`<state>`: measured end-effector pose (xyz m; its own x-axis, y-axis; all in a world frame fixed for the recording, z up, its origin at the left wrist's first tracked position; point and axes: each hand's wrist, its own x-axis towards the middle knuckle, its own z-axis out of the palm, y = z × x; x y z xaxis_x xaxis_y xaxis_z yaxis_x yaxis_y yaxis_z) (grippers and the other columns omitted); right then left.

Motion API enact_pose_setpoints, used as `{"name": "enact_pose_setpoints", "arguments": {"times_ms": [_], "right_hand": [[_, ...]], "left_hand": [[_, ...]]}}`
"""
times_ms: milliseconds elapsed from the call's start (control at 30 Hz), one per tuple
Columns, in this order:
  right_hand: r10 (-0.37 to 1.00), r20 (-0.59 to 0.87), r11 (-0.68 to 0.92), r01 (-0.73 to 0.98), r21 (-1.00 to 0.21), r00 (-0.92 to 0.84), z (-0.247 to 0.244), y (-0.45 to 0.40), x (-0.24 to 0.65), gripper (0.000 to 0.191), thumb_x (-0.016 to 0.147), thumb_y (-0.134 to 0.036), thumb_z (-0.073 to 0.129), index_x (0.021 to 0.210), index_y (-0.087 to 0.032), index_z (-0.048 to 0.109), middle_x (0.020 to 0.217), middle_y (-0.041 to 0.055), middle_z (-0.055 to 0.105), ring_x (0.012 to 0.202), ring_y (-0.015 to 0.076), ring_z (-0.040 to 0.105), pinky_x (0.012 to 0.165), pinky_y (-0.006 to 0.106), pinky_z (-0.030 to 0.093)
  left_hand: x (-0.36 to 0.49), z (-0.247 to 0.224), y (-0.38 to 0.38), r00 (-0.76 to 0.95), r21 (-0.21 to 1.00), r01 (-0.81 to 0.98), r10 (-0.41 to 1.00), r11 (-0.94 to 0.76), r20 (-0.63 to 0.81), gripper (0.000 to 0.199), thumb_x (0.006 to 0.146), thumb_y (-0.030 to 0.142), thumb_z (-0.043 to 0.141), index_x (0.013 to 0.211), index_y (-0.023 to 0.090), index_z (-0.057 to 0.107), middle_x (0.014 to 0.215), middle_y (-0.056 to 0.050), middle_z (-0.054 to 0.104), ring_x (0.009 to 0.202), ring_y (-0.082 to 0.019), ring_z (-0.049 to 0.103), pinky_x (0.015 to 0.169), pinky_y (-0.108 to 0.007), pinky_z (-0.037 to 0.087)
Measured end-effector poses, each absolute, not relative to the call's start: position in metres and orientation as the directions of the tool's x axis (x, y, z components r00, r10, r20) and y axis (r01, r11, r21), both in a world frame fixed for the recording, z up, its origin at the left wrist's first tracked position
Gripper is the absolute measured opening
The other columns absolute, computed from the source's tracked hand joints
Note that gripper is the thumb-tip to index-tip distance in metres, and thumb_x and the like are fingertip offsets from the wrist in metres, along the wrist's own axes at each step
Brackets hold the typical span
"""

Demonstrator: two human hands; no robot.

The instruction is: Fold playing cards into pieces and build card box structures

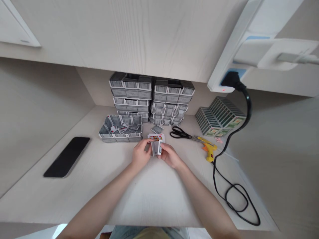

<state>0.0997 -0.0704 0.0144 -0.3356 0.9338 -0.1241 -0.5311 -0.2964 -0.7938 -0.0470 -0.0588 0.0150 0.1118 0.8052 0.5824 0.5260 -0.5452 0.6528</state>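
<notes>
Between my two hands is a folded playing card (156,147), its sides bent up and its patterned back showing at the edges. My left hand (142,153) grips its left side with the fingertips. On the right side, my right hand (170,155) pinches it with the thumb on the patterned flap. Just behind them lie face-up playing cards (160,136), one a picture card with red marks. A small folded card piece (157,128) rests farther back. To the left stands an open box made of cards (121,137), with several folded cards inside.
Stacked card-made boxes (132,93) line the back wall, with a second stack (171,96) beside them. Black scissors (180,133) and a yellow glue gun (210,151) lie right, near a looping black cord (231,186). Green-edged card blocks (219,116) stand back right; a phone (67,157) lies left.
</notes>
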Motion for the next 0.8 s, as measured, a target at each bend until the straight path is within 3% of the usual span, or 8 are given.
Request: {"name": "enact_pose_setpoints", "arguments": {"times_ms": [433, 633, 800], "right_hand": [[0.931, -0.069, -0.285, -0.596, -0.751, -0.358, 0.008, -0.068, 0.103, 0.023, 0.076, -0.036, 0.055, 0.085, -0.015, 0.059, 0.072, 0.0043, 0.064, 0.052, 0.01, 0.05, 0.044, 0.021, 0.035], [0.883, -0.028, -0.339, -0.596, -0.728, -0.469, 0.011, -0.07, 0.112, 0.034, 0.08, -0.045, 0.042, 0.085, -0.015, 0.057, 0.072, 0.007, 0.066, 0.033, 0.0041, 0.029, 0.038, 0.021, 0.025], [0.863, -0.016, -0.345, -0.563, -0.751, -0.506, 0.014, -0.072, 0.115, 0.037, 0.079, -0.047, 0.041, 0.092, -0.016, 0.055, 0.073, 0.0083, 0.066, 0.037, 0.0085, 0.04, 0.042, 0.023, 0.031]], "left_hand": [[-0.054, 0.017, -0.049, -0.112, 0.723, 0.546, 0.817, -0.425, 0.565, 0.014, 0.07, 0.015, 0.052, 0.083, 0.017, 0.056, 0.075, 0.0, 0.062, 0.066, -0.012, 0.059, 0.066, -0.025, 0.046], [-0.053, 0.016, -0.05, -0.104, 0.721, 0.554, 0.824, -0.417, 0.556, 0.01, 0.073, 0.021, 0.052, 0.082, 0.018, 0.054, 0.071, 0.0, 0.061, 0.062, -0.011, 0.058, 0.063, -0.023, 0.045], [-0.052, 0.017, -0.05, -0.092, 0.731, 0.547, 0.839, -0.407, 0.536, 0.009, 0.074, 0.021, 0.051, 0.082, 0.018, 0.054, 0.07, 0.001, 0.06, 0.06, -0.01, 0.057, 0.061, -0.022, 0.045]]}}
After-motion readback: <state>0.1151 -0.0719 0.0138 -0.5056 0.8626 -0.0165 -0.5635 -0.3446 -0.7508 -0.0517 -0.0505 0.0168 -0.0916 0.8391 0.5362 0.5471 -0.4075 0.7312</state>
